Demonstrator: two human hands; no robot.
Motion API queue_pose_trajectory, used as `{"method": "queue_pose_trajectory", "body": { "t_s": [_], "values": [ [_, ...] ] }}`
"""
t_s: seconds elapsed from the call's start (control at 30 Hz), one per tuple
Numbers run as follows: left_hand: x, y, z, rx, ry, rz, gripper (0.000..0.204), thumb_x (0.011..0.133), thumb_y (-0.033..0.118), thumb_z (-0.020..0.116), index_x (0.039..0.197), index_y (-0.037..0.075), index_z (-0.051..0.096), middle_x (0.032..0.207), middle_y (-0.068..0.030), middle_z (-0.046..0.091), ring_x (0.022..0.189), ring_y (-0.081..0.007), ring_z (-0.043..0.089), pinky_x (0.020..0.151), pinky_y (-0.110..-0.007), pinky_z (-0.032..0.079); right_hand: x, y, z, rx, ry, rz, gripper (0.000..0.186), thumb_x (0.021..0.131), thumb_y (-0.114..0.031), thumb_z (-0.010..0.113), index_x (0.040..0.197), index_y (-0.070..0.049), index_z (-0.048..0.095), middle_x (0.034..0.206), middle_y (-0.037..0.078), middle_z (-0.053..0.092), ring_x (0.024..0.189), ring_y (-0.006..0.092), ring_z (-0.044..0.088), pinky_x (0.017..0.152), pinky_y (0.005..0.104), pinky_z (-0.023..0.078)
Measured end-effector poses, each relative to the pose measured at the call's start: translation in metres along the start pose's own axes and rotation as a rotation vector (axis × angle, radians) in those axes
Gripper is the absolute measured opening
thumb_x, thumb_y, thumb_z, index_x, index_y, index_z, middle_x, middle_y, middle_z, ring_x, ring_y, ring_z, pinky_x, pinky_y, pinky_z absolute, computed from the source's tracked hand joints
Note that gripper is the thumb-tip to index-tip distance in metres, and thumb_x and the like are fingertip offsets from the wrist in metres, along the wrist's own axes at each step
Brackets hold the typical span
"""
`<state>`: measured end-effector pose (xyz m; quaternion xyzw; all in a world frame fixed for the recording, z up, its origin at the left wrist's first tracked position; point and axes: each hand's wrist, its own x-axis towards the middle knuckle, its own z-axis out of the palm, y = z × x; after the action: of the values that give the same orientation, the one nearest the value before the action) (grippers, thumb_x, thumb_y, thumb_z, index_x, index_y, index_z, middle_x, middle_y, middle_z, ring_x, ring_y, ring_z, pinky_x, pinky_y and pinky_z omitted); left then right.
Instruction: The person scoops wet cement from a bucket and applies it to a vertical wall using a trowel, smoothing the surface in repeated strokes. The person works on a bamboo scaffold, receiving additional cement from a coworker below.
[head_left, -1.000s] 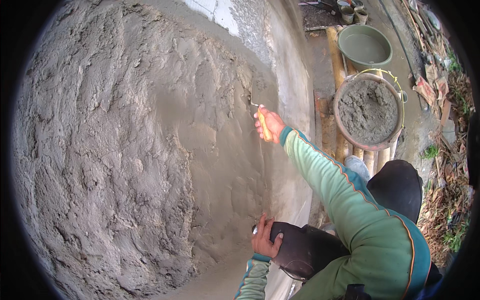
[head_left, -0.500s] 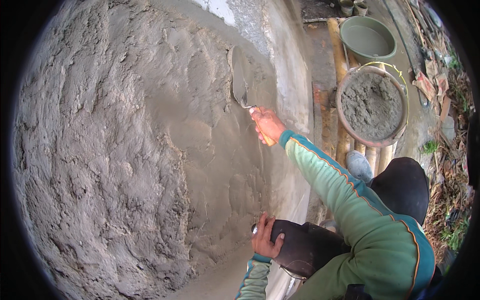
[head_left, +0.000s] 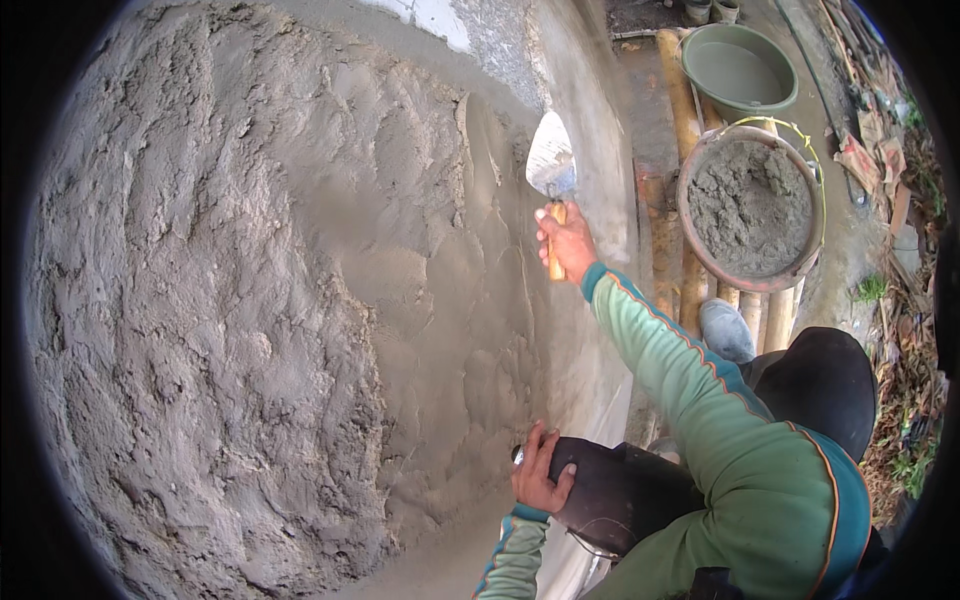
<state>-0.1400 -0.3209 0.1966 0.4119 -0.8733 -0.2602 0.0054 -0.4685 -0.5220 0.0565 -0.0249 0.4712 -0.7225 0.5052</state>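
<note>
My right hand [head_left: 567,243] is closed round the wooden handle of a pointed trowel [head_left: 550,158]. Its pale metal blade points up and away, near the far right edge of the wet mortar [head_left: 230,260]. That grey mortar is rough on the left, with a smoother band [head_left: 450,330] below and left of the trowel. My left hand [head_left: 541,478] rests on my dark-clad knee [head_left: 625,490], fingers laid over it and holding no tool.
On the right a bucket [head_left: 690,235] of lumpy mortar with a yellow handle stands on bamboo poles [head_left: 668,75]. Beyond it sits a green basin [head_left: 793,95] of greyish liquid. My grey-coated shoe [head_left: 727,332] is on the poles. Leaves and scraps [head_left: 905,440] lie at the far right.
The trowel has come away from the smoothed mortar and moved right, its blade turned so a broad face shows. My left hand stays on the knee.
</note>
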Motion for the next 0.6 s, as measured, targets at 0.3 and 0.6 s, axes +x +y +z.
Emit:
{"method": "queue_pose_trajectory", "body": {
  "t_s": [0.3,0.6],
  "values": [
    [-0.006,0.0,0.002,0.037,0.026,0.005,0.064,0.083,0.03,0.077,0.141,0.004,0.066,0.157,-0.024,0.052,0.129,-0.0416,0.065,0.104,-0.047,0.055,0.058,-0.119,0.043,0.055,-0.265,0.15,0.027,0.109,-0.039,0.057,0.113,-0.013,0.058,0.081,0.001,0.057,0.059,0.0132,0.053,0.05,0.0318,0.049],
    [0.019,0.003,0.002,-0.003,-0.026,0.048,0.062,0.086,0.032,0.074,0.141,0.004,0.065,0.156,-0.025,0.052,0.13,-0.0436,0.064,0.104,-0.048,0.055,-0.011,-0.136,0.026,0.373,-0.561,0.274,0.029,0.107,-0.035,0.058,0.124,-0.012,0.061,0.085,0.003,0.061,0.061,0.014,0.057,0.051,0.0314,0.049]
  ]
}}
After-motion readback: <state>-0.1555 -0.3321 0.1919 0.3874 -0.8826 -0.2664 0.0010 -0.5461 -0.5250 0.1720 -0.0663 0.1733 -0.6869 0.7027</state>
